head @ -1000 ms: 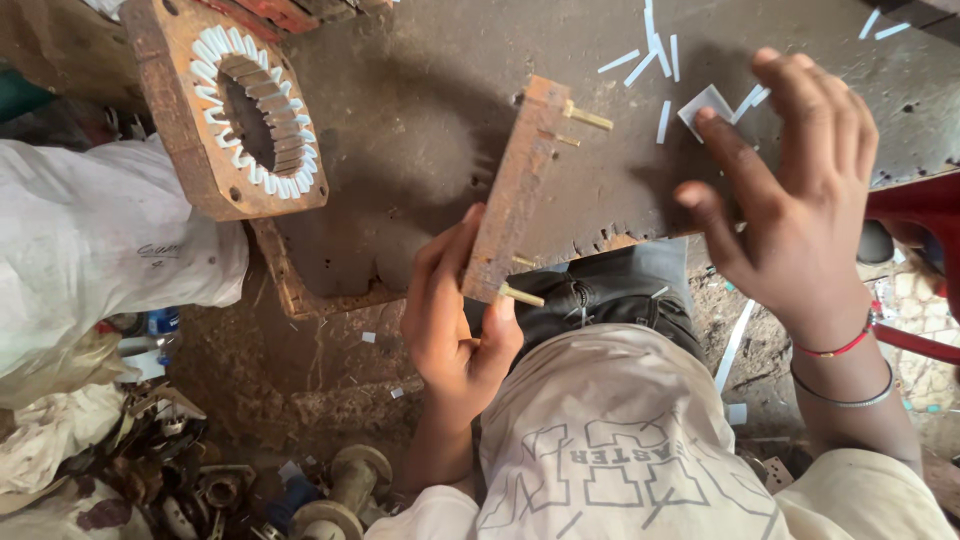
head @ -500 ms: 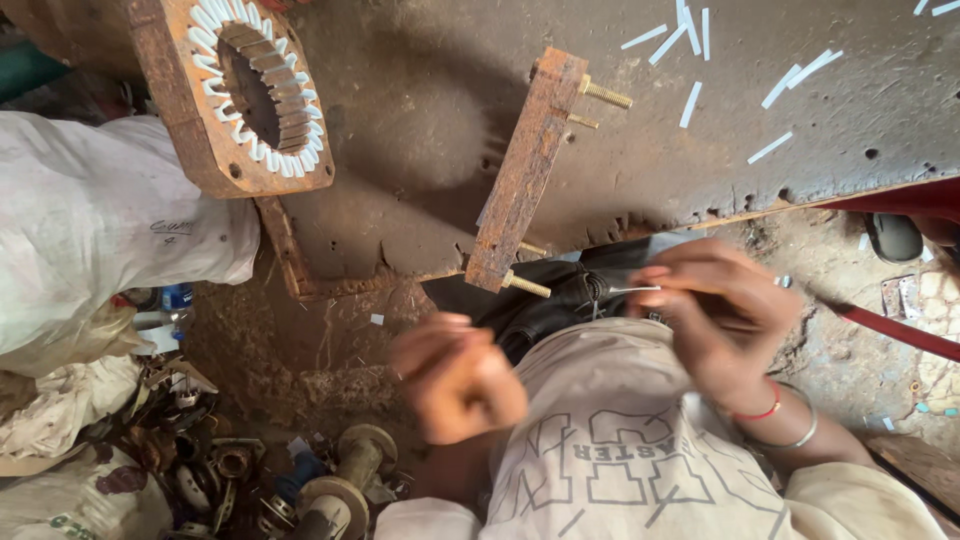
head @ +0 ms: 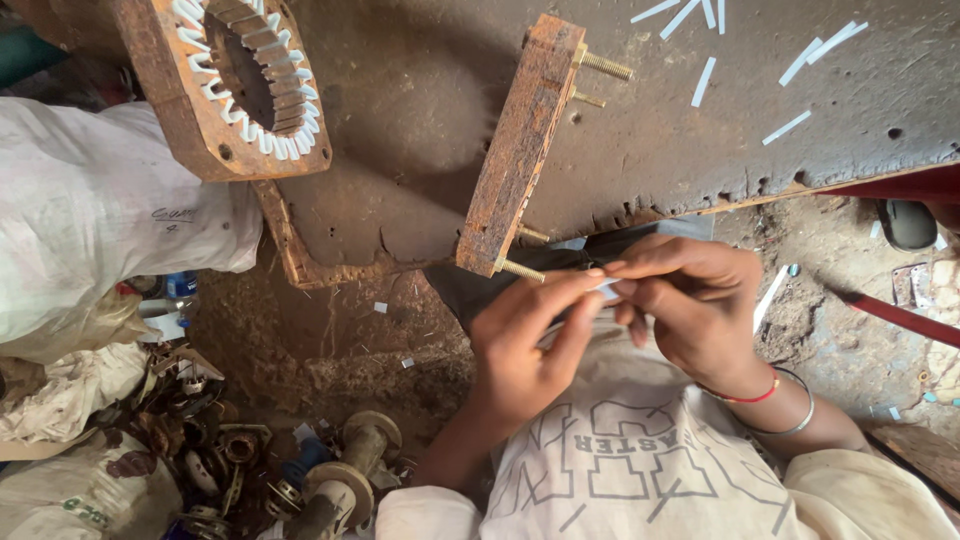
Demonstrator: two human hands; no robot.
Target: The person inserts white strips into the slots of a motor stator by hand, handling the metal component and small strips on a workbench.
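I had both hands drawn in close over my lap, just at the near edge of the workbench (head: 420, 130), because the small white paper strip (head: 603, 290) I was working needed both sets of fingertips. My left hand (head: 525, 335) was closed in a pinch on one end of it, thumb and forefinger pressed together, and my right hand (head: 695, 305) gripped the other end the same way, the two hands touching at the fingertips. The strip sat between them, just below the threaded stud of the rusty plate (head: 515, 140), which stood on edge on the bench so its studs pointed right and stayed clear of the surface. More cut white strips (head: 745, 40) lay loose at the far right of the bench, within reach. The rusty stator core (head: 235, 75), its slots already lined with white paper, rested at the far left, apart from the plate. White sacks (head: 95, 215) and scrap motor parts (head: 330, 480) crowded the ground to my left.
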